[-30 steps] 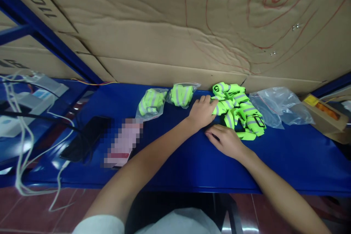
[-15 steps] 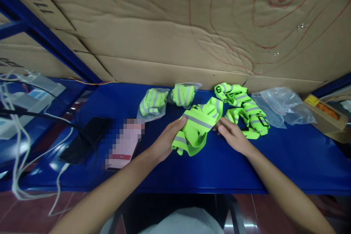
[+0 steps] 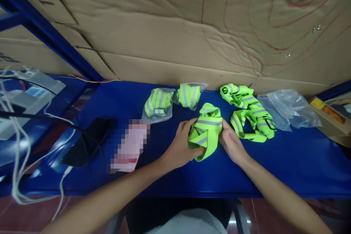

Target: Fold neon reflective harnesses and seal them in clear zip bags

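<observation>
Green bundle: While it is held up over the desk, its stripy bands are kept folded in a lump between two hands.
Left hand: The bundle is gripped by it from the left side.
Right hand: The bundle's right side is touched by its bent fingers; whether they are closed tight cannot be told.
Loose green straps: They are piled in a tangle to the right of the bundle, and a black buckle is seen on them.
Small filled bags: Green bands are packed in the left one and the right one, set side by side near the back.
Clear bags: They are laid just right of the straps, near a brown box.
Phone: Its pink screen is blurred into squares.
Brown cardboard: Red lines are drawn on it.
</observation>
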A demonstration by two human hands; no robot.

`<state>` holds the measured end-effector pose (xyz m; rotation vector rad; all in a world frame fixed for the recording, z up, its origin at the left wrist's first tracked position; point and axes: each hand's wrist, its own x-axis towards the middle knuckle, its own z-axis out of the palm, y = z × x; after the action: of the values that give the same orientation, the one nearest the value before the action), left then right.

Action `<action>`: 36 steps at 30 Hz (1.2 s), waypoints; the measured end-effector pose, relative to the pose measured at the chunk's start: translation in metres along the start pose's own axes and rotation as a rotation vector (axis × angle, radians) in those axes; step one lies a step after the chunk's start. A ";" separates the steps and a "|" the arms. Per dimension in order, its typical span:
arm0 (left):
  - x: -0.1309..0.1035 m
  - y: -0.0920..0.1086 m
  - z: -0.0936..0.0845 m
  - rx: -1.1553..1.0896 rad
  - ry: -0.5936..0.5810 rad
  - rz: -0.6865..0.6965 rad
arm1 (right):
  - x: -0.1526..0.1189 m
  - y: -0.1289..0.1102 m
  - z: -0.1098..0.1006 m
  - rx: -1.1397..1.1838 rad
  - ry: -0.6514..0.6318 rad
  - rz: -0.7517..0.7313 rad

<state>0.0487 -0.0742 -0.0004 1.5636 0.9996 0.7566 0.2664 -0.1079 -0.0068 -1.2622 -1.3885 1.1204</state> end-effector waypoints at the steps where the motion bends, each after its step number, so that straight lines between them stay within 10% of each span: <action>1: 0.000 -0.001 0.000 -0.047 -0.015 -0.015 | -0.004 -0.003 -0.004 0.008 -0.067 -0.044; 9: -0.001 0.005 0.003 -0.594 -0.128 -0.185 | -0.009 -0.023 -0.005 -0.815 -0.241 -0.550; 22: 0.007 0.005 -0.006 -0.865 0.306 -0.365 | -0.001 -0.019 -0.015 -0.787 -0.066 -0.550; 25: 0.006 0.012 -0.006 -0.859 0.330 -0.300 | 0.001 -0.011 -0.011 -0.900 -0.015 -0.503; 31: 0.006 0.008 -0.011 -0.818 0.318 -0.344 | -0.004 -0.013 -0.002 -1.061 -0.333 -0.449; 36: 0.009 -0.002 -0.016 -0.628 0.214 -0.212 | 0.002 -0.013 -0.018 -0.931 -0.214 -0.339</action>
<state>0.0381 -0.0590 0.0012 0.8361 0.9404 0.9835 0.2818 -0.1061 0.0088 -1.4482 -2.3232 0.3505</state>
